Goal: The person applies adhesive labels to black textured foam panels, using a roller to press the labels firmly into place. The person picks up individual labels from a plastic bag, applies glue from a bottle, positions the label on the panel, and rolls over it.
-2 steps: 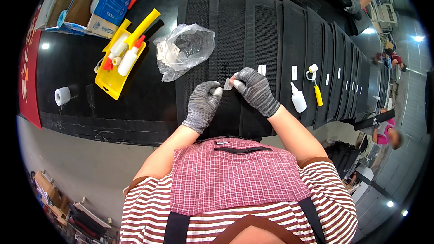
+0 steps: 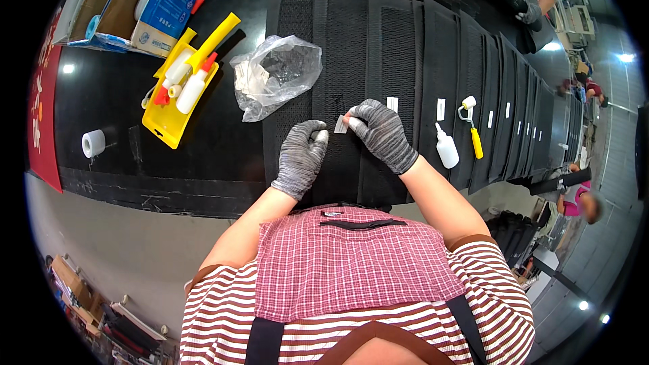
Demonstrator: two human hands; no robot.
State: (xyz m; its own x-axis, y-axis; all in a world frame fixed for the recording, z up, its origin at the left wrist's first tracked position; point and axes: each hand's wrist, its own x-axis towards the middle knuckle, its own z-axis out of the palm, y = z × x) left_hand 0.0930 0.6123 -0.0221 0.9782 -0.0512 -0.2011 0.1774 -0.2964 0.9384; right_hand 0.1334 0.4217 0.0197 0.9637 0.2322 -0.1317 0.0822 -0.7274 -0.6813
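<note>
My right hand [image 2: 383, 134], in a grey knit glove with bare fingertips, pinches a small white label [image 2: 341, 124] between thumb and forefinger. The label is held over a black textured panel [image 2: 340, 47]. My left hand [image 2: 301, 161], gloved alike, is just left of the label and apart from it. Its fingers are curled, with a small gap at the thumb and nothing visible in it. Beyond the left hand lies a clear plastic bag [image 2: 291, 71] with a stack of white labels [image 2: 251, 82] inside.
Several overlapping black panels, most bearing a white label, run rightward. A white squeeze bottle [image 2: 446, 149] and a yellow-handled roller [image 2: 476, 142] lie on them. Left are a yellow tray [image 2: 159, 125] with bottles, a white tape roll [image 2: 93, 143] and a blue box [image 2: 172, 10]. A co-worker's gloved hand [image 2: 531, 12] is far right.
My left hand has drawn slightly left, away from the label. My right hand and the label have barely shifted.
</note>
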